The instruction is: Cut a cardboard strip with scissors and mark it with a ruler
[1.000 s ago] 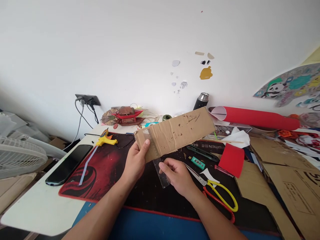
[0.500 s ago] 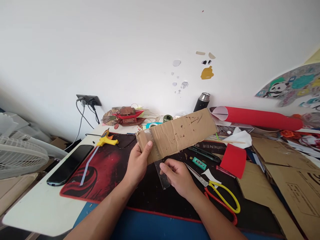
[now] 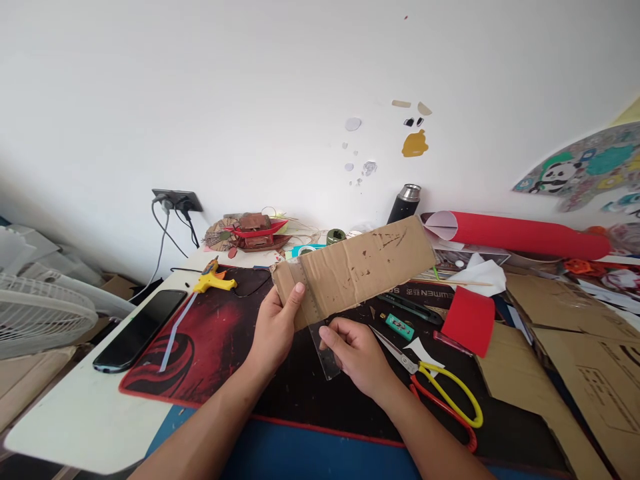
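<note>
A long strip of brown cardboard [image 3: 370, 267] with dark stains is held up above the desk mat, tilted up to the right. My left hand [image 3: 280, 320] grips its left end, thumb on top, pressing a clear ruler [image 3: 327, 360] that lies across the strip. The ruler's lower end sticks out below the cardboard. My right hand [image 3: 353, 350] pinches the ruler just under the cardboard's lower edge. Scissors [image 3: 440, 383] with yellow and red handles rest beside my right wrist.
At the left are a yellow glue gun [image 3: 213, 277], a black phone [image 3: 141, 330] and a fan [image 3: 45, 313]. A teal lighter [image 3: 399, 327], red paper [image 3: 469, 320] and cardboard sheets [image 3: 585, 373] lie at the right. A dark flask [image 3: 404, 203] stands behind.
</note>
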